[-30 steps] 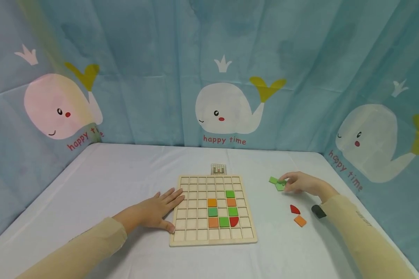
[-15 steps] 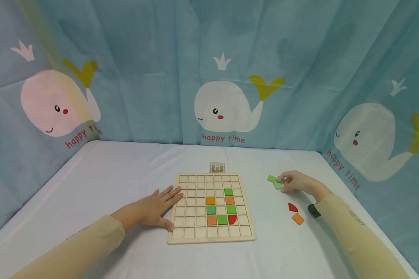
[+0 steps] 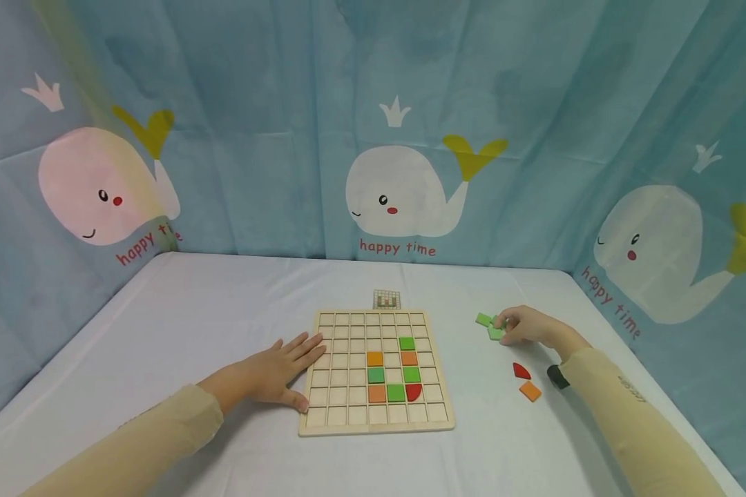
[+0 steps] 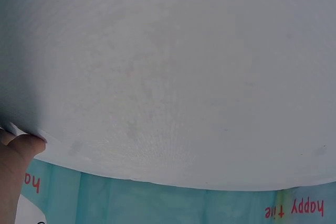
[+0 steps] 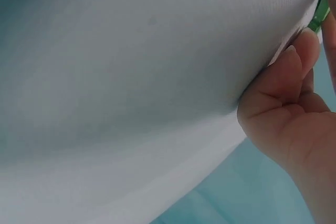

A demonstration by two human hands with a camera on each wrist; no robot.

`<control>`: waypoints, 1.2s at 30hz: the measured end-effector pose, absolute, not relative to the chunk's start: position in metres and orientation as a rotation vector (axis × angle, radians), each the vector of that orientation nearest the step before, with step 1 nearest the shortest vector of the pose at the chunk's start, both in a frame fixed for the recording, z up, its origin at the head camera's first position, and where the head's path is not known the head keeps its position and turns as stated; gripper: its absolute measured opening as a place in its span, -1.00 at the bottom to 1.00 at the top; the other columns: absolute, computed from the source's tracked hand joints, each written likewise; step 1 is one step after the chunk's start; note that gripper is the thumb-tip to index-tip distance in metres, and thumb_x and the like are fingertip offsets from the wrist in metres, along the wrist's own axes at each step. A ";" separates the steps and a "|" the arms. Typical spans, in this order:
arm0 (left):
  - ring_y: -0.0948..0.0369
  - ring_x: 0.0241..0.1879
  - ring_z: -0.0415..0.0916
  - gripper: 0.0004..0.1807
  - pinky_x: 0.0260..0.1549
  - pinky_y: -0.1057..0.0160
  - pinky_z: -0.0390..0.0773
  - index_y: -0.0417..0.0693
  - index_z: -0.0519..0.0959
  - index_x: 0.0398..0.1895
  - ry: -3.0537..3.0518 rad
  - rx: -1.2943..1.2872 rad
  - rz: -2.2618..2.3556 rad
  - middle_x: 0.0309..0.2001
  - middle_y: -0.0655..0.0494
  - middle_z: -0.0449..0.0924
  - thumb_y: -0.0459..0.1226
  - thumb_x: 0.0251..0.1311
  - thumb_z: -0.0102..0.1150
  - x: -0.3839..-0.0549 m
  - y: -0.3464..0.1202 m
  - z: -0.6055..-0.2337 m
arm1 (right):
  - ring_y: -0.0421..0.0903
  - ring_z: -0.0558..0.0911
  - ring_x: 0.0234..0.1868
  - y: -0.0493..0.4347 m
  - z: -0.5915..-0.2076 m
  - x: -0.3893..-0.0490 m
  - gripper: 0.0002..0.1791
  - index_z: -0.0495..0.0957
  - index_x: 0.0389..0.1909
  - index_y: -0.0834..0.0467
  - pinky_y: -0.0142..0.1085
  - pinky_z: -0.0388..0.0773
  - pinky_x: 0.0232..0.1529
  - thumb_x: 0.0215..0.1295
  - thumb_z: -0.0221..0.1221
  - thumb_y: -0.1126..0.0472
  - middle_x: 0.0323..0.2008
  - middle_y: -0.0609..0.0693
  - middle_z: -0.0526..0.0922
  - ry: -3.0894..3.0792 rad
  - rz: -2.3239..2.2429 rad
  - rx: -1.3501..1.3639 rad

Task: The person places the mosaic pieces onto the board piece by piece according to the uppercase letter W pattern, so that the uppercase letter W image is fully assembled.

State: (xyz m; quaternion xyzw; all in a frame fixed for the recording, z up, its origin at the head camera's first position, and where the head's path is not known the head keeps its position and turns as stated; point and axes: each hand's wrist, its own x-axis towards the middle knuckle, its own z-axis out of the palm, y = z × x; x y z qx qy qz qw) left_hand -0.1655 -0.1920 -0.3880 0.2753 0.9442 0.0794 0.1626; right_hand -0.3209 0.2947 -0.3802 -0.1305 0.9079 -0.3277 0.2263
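My left hand (image 3: 276,373) lies spread at the left side of the wooden grid board (image 3: 338,417), fingertips and thumb on its edge. Green, orange, teal and red pieces fill several cells, among them a red quarter-circle (image 3: 413,392) and an orange square (image 3: 375,359). To the right of the board, my right hand (image 3: 528,326) has bent fingers at a small cluster of green tiles, including a pale green tile (image 3: 495,333) and a green tile (image 3: 483,319). In the right wrist view a green tile (image 5: 318,20) shows by the fingers; whether they pinch it is unclear.
A small printed pattern card (image 3: 387,299) lies behind the board. Nearer the right forearm are a loose red quarter-circle (image 3: 521,371), an orange tile (image 3: 530,391) and a black object (image 3: 557,377), partly hidden by the sleeve. A whale-print curtain (image 3: 261,172) borders the white table.
The head view has shifted slightly. My right fingers have stayed among the green tiles with only small movements, and my left hand has kept its place on the board's edge.
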 end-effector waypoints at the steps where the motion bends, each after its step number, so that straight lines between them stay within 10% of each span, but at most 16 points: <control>1: -0.14 0.49 -0.30 0.17 0.30 -0.31 -0.05 -0.16 -0.06 0.54 2.695 0.791 0.230 0.55 -0.11 -0.27 0.36 0.04 0.09 -0.166 -0.192 -0.388 | -0.08 0.35 -0.43 0.295 -0.381 -0.321 -0.71 0.55 -0.10 0.28 -0.25 0.29 -0.38 0.15 0.32 0.36 -0.46 0.02 0.39 2.498 -0.905 -0.361; 14: -0.14 0.50 -0.31 0.17 0.29 -0.32 -0.06 -0.15 -0.07 0.54 2.684 0.796 0.236 0.55 -0.09 -0.28 0.37 0.04 0.07 -0.165 -0.191 -0.387 | -0.03 0.56 -0.17 0.302 -0.372 -0.312 -0.53 0.42 0.09 0.41 -0.16 0.55 -0.07 0.24 0.28 0.27 -0.05 0.20 0.55 2.428 -1.054 -0.294; 36: -0.11 0.50 -0.30 0.18 0.31 -0.29 -0.04 -0.12 -0.08 0.55 2.705 0.776 0.209 0.56 -0.06 -0.28 0.39 0.03 0.06 -0.166 -0.193 -0.393 | 0.04 0.58 -0.18 0.263 -0.336 -0.277 -0.52 0.32 0.20 0.43 -0.27 0.56 -0.14 0.30 0.16 0.36 -0.26 0.01 0.54 2.273 -1.451 -0.338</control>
